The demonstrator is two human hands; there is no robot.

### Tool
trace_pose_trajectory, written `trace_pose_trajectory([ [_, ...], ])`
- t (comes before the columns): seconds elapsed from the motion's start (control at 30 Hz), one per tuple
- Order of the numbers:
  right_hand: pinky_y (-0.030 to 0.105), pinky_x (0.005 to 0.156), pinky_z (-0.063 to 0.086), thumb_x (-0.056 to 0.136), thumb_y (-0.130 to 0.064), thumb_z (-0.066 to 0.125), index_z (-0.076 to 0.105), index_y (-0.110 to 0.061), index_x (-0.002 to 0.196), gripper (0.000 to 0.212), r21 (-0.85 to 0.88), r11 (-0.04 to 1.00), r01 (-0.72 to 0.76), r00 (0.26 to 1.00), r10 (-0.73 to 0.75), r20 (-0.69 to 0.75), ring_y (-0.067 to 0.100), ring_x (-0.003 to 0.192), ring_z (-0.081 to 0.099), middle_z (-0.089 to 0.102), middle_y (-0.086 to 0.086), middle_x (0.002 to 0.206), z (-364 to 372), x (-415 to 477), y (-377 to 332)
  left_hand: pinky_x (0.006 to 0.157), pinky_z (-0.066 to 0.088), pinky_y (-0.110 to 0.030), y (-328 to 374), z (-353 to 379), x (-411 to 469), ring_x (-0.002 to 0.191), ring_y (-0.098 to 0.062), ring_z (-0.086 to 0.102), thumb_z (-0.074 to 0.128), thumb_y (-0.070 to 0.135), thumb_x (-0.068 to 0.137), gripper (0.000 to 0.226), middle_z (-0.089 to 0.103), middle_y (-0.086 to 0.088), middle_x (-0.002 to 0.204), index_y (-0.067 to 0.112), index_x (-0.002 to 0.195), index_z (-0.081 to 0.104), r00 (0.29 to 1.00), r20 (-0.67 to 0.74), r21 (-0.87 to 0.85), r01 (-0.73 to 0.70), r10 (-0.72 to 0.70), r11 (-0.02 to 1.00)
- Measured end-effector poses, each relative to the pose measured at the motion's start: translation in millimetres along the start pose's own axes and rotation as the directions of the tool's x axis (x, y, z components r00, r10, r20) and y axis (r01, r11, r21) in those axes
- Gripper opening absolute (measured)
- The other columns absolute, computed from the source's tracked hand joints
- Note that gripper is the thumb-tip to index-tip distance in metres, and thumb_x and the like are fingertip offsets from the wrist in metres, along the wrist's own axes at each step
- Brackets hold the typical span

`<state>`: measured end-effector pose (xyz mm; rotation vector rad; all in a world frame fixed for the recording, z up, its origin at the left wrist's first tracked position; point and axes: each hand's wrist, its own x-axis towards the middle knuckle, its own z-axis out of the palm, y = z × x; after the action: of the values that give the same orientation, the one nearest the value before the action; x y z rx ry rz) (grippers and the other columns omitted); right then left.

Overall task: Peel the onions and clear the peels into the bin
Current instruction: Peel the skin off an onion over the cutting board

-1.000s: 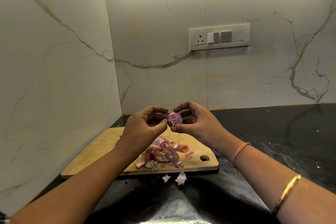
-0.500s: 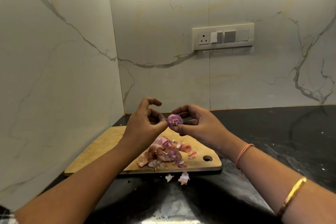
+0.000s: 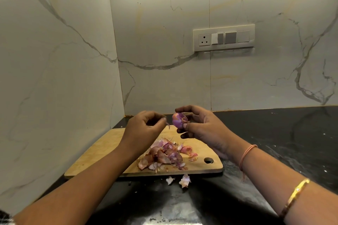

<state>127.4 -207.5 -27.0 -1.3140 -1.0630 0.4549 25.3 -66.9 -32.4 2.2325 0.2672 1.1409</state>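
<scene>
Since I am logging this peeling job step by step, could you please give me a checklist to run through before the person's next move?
1. Small purple onion secure in the right hand: ok, fingertips pinch it above the board.
2. Thin strip of peel held by the left hand: ok, pinched at the fingertips, apart from the onion.
3. Onion fully peeled: not ok, a loose flap of skin shows on its side.
4. Pile of pink-brown peels contained on the pale wooden cutting board: ok.
5. Dark stone counter free of scraps: not ok, two pale peel pieces lie in front of the board.
6. Bin within reach: cannot tell, none in view.
</scene>
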Motion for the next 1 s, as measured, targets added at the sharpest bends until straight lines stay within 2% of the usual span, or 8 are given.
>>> trace_pose_trajectory([
  [0.07,0.027,0.073,0.056,0.088,-0.001,0.06,0.06,-0.017,0.112,0.029,-0.047,0.999,0.015,1.0,-0.015,-0.003,0.017,0.082,0.064,0.064,0.008,0.105,0.6,-0.8,0.6,0.063,0.047,-0.008,4.9,1.3,-2.7,0.077,0.0,0.06,0.063,0.029,0.082,0.004,0.064,0.011,0.083,0.029,0.085,0.065,0.999,0.05,-0.036,-0.019,0.02,0.999],
  [0.17,0.027,0.076,0.057,0.087,-0.005,0.064,0.062,-0.019,0.111,0.028,-0.109,0.993,0.047,0.999,-0.047,0.003,0.018,0.084,0.066,0.065,0.006,0.106,1.9,-2.4,0.8,0.063,0.044,-0.002,8.0,2.6,-4.0,0.08,0.007,0.058,0.066,0.03,0.079,0.009,0.062,0.015,0.084,0.027,0.087,0.065,0.997,0.063,-0.038,-0.034,0.036,0.999],
  [0.43,0.029,0.077,0.057,0.083,0.003,0.065,0.062,-0.021,0.106,0.034,-0.209,0.974,0.084,0.996,-0.08,0.029,0.019,0.085,0.066,0.064,0.007,0.11,2.7,-1.8,1.6,0.063,0.047,-0.005,7.9,2.6,-3.2,0.075,-0.004,0.061,0.067,0.02,0.078,0.009,0.062,0.01,0.082,0.021,0.087,0.066,0.997,0.079,-0.002,-0.012,0.012,1.0],
  [0.57,0.03,0.079,0.057,0.083,0.006,0.063,0.062,-0.024,0.101,0.036,-0.192,0.978,0.081,0.995,-0.069,0.066,0.018,0.084,0.065,0.064,0.007,0.108,6.1,-3.1,0.2,0.064,0.047,-0.006,2.4,-2.2,-0.3,0.069,-0.005,0.06,0.065,0.012,0.08,0.009,0.062,0.012,0.073,0.014,0.084,0.072,0.999,0.023,0.086,-0.049,0.047,0.995],
  [0.77,0.027,0.074,0.057,0.081,0.006,0.066,0.061,-0.022,0.101,0.035,-0.22,0.971,0.093,0.996,-0.091,0.02,0.017,0.083,0.064,0.065,0.007,0.103,3.6,-1.1,1.6,0.063,0.044,-0.002,7.3,0.2,-5.2,0.073,0.007,0.06,0.061,0.018,0.083,0.014,0.062,0.021,0.077,0.031,0.087,0.064,0.995,0.083,0.01,-0.059,0.058,0.998],
  [0.9,0.035,0.081,0.057,0.08,0.006,0.067,0.06,-0.026,0.099,0.038,-0.258,0.961,0.095,0.995,-0.093,0.022,0.02,0.081,0.066,0.065,0.001,0.099,4.5,-0.2,2.5,0.063,0.046,-0.003,10.4,0.3,-6.2,0.078,0.012,0.059,0.067,0.023,0.079,0.013,0.062,0.022,0.078,0.032,0.088,0.063,0.994,0.094,-0.007,-0.063,0.063,0.998],
  [1.0,0.039,0.084,0.057,0.079,0.006,0.068,0.06,-0.028,0.098,0.039,-0.274,0.957,0.092,0.996,-0.091,0.016,0.027,0.086,0.069,0.065,0.001,0.101,4.1,-0.5,2.7,0.063,0.047,-0.004,9.9,0.5,-5.5,0.078,0.01,0.06,0.068,0.02,0.078,0.015,0.063,0.019,0.078,0.026,0.093,0.067,0.993,0.102,-0.014,-0.05,0.052,0.999],
])
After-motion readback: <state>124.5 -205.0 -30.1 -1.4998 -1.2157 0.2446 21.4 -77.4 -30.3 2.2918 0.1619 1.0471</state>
